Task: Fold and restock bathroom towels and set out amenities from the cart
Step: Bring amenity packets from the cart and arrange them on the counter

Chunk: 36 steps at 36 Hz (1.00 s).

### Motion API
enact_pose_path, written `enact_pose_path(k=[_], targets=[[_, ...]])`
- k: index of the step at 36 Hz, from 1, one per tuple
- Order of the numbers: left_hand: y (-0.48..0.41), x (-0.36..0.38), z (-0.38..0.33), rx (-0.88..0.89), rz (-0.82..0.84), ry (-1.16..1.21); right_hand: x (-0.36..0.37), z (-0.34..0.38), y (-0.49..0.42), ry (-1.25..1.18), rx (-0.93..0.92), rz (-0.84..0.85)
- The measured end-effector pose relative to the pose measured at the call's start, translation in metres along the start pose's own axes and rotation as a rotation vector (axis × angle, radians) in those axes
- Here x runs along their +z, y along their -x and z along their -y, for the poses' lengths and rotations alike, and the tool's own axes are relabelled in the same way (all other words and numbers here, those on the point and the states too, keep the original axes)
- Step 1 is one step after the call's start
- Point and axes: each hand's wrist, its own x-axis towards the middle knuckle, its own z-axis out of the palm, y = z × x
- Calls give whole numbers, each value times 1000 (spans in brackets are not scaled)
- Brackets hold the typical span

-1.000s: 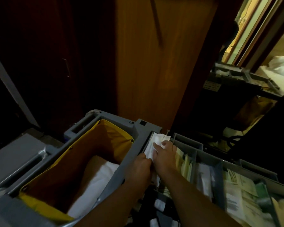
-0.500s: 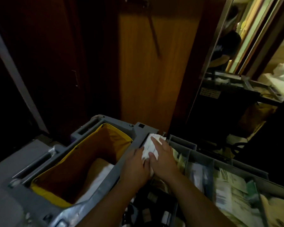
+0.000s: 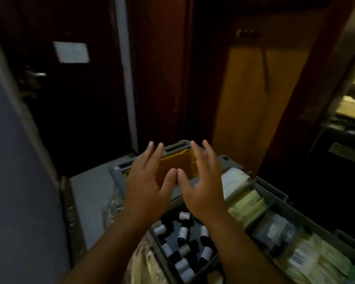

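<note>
Since half a second ago: left hand (image 3: 146, 187) and right hand (image 3: 201, 185) have lifted off the white packet they pressed in the cart (image 3: 232, 163) and now hang in the air above it.
Left hand: empty, fingers straight and spread, back toward the camera, over the cart's far end.
Right hand: empty as well, fingers spread, just beside the left; the two thumb tips nearly touch.
Yellow bag (image 3: 186, 159): open in the cart's far end, seen between the two hands.
Small bottles (image 3: 182, 234): dark with pale caps, lying jumbled in a cart compartment under the wrists.
Paper packets (image 3: 247, 203): stacked in the cart's compartments right of the right hand, white ones farther, pale green ones nearer.
Wooden panel (image 3: 254, 99): beyond the cart's far end, to the right.
Pale sign (image 3: 71, 52): on a dark door beyond the cart, high to the left.
</note>
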Motion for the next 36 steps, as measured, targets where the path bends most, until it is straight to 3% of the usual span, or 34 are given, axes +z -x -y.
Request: enact_pose_path(k=[4, 15, 23, 27, 36], targets=[[27, -73, -2, 26, -197, -53, 26, 59, 10, -116, -145, 31], [134, -285, 23, 352, -846, -427, 107, 259, 55, -514, -608, 73], [227, -436, 66, 182, -974, -632, 192, 430, 138, -846, -749, 198], [277, -516, 76, 89, -979, -773, 224, 510, 185, -876, -799, 247], [392, -643, 89, -243, -1005, -980, 288, 642, 286, -1101, -858, 546]])
